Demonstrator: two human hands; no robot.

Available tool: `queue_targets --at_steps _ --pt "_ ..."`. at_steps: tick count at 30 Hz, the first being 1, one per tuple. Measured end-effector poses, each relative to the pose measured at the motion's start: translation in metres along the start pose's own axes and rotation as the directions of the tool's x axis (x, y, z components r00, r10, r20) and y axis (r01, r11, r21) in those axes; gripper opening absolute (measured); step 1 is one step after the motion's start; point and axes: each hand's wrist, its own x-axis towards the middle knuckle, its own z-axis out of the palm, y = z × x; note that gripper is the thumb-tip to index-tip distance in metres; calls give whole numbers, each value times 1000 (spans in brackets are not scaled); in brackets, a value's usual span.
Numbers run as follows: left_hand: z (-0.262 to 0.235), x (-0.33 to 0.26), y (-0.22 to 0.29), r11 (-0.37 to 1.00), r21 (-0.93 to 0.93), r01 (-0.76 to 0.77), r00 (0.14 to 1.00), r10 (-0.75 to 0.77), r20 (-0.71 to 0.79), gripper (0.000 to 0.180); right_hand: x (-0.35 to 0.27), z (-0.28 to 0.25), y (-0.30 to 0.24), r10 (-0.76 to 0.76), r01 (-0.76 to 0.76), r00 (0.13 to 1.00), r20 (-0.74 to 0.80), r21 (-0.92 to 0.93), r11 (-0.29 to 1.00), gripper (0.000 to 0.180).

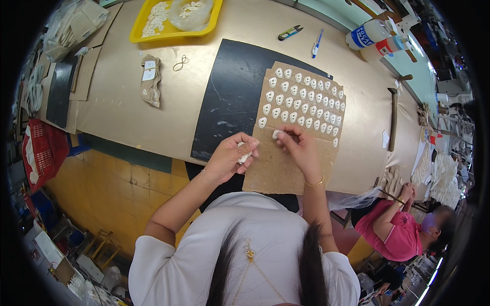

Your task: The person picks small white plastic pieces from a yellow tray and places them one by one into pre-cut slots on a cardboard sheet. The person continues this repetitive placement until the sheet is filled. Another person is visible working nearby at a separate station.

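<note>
A brown cardboard sheet (278,168) lies on a black mat (232,92) on the table, its upper part covered with rows of several small white pieces (301,99). My right hand (301,148) pinches one white piece (276,134) at the start of a new row on the cardboard. My left hand (230,158) rests at the cardboard's left edge, closed around a small bunch of white pieces (244,157).
A yellow tray (173,31) with white pieces and a plastic bag stands at the back. Snips (289,32), a blue pen (316,44), two bottles (375,38) and a hammer (393,117) lie to the right. A red basket (43,153) hangs left. Another person in pink (398,224) works at lower right.
</note>
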Motion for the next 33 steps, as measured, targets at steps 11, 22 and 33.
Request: queue_targets --at_steps 11,22,33 --pt "4 -6 8 998 55 -20 997 24 -67 23 25 9 -24 -227 183 974 -1 -588 788 16" --pt "8 -9 14 999 -51 -13 1000 12 -19 33 23 17 -34 -424 231 903 -74 -747 623 19" --pt "7 -8 9 995 -14 97 989 -95 116 32 -14 14 -25 -560 629 770 305 -506 590 19"
